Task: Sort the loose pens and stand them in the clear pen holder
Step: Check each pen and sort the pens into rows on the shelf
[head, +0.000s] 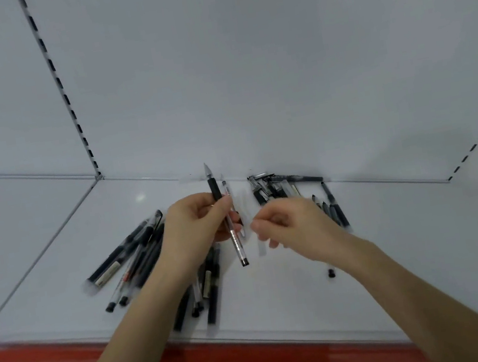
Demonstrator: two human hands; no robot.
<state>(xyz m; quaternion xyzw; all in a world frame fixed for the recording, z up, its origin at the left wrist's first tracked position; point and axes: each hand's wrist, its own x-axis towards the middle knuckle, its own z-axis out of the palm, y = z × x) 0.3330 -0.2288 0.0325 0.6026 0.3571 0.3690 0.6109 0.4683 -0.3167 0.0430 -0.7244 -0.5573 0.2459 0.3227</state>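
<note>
Our left hand (195, 228) pinches two pens (238, 243) upright; right hand (291, 222) fingers curled, hold unclear. Pen labels too blurred to read.

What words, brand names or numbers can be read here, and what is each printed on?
Nothing here can be read.
The clear pen held in the left hand: printed bands on the barrel, too blurred to read.
A pale label on a black pen in the left pile: too blurred.
A red marking in the same pile: too small.
The red strip along the edge of the shelf: no lettering shows.
</note>
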